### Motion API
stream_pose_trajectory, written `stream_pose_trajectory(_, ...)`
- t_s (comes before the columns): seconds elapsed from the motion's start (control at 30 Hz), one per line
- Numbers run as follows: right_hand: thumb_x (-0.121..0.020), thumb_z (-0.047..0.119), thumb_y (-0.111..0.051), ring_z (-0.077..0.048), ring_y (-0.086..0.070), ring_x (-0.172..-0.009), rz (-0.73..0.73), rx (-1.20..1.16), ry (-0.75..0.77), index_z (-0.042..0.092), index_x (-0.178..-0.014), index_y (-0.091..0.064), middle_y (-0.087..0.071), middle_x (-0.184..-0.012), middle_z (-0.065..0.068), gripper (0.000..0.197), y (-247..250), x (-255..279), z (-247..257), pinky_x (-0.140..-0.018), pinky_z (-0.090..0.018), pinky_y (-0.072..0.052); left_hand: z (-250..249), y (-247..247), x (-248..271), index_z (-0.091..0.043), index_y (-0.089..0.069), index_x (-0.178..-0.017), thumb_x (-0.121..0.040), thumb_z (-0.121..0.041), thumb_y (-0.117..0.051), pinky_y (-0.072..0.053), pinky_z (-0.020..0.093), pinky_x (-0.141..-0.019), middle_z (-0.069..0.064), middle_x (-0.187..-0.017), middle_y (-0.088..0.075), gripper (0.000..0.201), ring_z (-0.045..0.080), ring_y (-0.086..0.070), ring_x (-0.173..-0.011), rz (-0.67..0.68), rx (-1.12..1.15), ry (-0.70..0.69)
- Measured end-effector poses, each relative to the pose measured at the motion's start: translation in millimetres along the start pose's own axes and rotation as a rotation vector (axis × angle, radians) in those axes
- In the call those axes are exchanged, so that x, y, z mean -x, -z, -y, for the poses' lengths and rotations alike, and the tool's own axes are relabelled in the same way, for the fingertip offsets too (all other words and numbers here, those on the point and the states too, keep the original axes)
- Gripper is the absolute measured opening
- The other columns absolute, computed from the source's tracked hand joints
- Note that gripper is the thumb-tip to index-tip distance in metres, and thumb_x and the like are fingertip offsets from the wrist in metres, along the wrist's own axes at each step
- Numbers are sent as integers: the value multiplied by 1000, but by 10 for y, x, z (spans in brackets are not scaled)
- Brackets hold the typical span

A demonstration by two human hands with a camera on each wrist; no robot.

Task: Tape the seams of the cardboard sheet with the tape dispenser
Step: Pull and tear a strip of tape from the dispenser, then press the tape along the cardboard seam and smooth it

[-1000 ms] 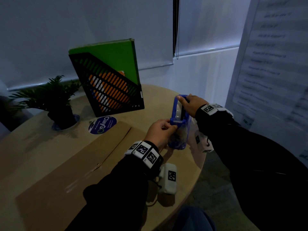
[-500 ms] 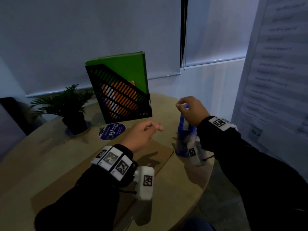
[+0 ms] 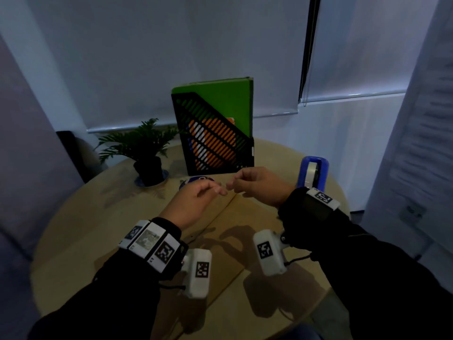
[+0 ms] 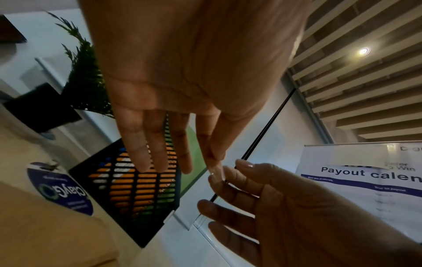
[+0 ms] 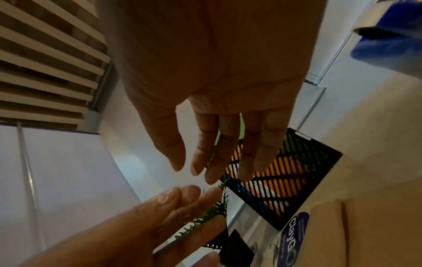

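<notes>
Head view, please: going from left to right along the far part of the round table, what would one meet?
potted plant → black slatted file rack holding a green folder → blue tape dispenser. I leave out the two hands, since they overlap the rack.

sticker (image 4: pixel 60 190): claygo | banner (image 4: pixel 365 182): payout calen (cut off)

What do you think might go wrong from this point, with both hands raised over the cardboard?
The small clear tape strip pinched in the left hand could curl and stick to the fingers of the right hand close beside it. The tape dispenser stands upright near the table edge, just beyond the right wrist; drawing back might knock it over.
</notes>
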State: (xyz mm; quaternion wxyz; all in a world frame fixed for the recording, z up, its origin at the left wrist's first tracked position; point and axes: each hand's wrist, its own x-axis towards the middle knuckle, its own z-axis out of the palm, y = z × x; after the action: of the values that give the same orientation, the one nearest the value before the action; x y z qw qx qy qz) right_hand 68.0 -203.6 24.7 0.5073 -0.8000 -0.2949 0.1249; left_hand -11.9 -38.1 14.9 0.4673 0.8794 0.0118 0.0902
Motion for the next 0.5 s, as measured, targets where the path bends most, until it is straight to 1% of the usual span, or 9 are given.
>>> stream_pose_trajectory(0.03,-90,27,-63,-10,-57,-82,2,11,10,23,-78,-64,-69,-94,-10,13,-46,-10,20,-80,-28,-46,27,33,21,-25,-70,-94,-98,-26,-48,-43,33,-101,-7,-126,-61,22,6,-54,-115,-7,-6,0)
stream_pose_trajectory(0.07,-89,26,-64,-6,-56,-75,5,23,29,22,-79,-64,-67,-85,-3,11,-85,-16,43,-78,-22,-45,48,68,47,-25,-69,-93,-98,-25,-48,-43,32,-98,-7,-123,-62,22,5,-55,-113,-15,-17,-3)
stream_pose_trajectory(0.13,-89,24,-65,6,-51,-61,-2,77,74,19,-81,-64,-59,-73,10,10,-159,-15,105,-65,-6,-41,78,139,92,-25,-69,-93,-97,-24,-48,-44,27,-91,-7,-115,-65,22,1,-56,-104,-28,-36,-12)
stream_pose_trajectory(0.17,-90,23,-64,6,-50,-59,-12,112,93,18,-82,-63,-57,-72,13,10,-193,-14,132,-60,-3,-39,96,172,111,-24,-69,-93,-97,-25,-48,-44,26,-90,-7,-114,-66,22,-1,-56,-102,-32,-42,-11)
stream_pose_trajectory(0.23,-92,23,-62,4,-49,-63,-29,166,123,15,-84,-64,-58,-74,10,11,-265,-17,175,-61,-9,-40,139,231,145,-22,-70,-95,-97,-27,-48,-45,29,-93,-7,-115,-66,23,3,-57,-105,-42,-52,1)
stream_pose_trajectory(0.3,-92,23,-61,-3,-52,-67,-33,190,148,11,-87,-65,-61,-80,4,13,-345,-25,219,-65,-19,-42,186,281,180,-21,-70,-95,-97,-27,-48,-45,31,-94,-5,-116,-66,23,7,-58,-107,-52,-56,21)
stream_pose_trajectory(0.37,-93,23,-60,-13,-58,-75,-28,226,164,11,-87,-65,-65,-87,-2,14,-424,-34,257,-69,-26,-46,228,324,217,-21,-70,-96,-97,-25,-48,-44,29,-92,-4,-117,-66,22,9,-58,-108,-57,-39,33)
stream_pose_trajectory(0.43,-92,22,-59,-21,-63,-85,-33,274,184,11,-88,-65,-68,-94,-7,13,-505,-41,294,-77,-35,-52,283,381,254,-23,-69,-94,-97,-21,-49,-45,28,-89,-1,-118,-66,21,13,-60,-109,-53,-23,49)
stream_pose_trajectory(0.5,-91,21,-59,-23,-64,-89,-45,283,201,10,-90,-66,-68,-95,-7,12,-570,-50,325,-80,-39,-53,343,445,271,-30,-69,-88,-96,-14,-47,-46,33,-86,3,-119,-66,29,23,-61,-107,-48,-28,73)
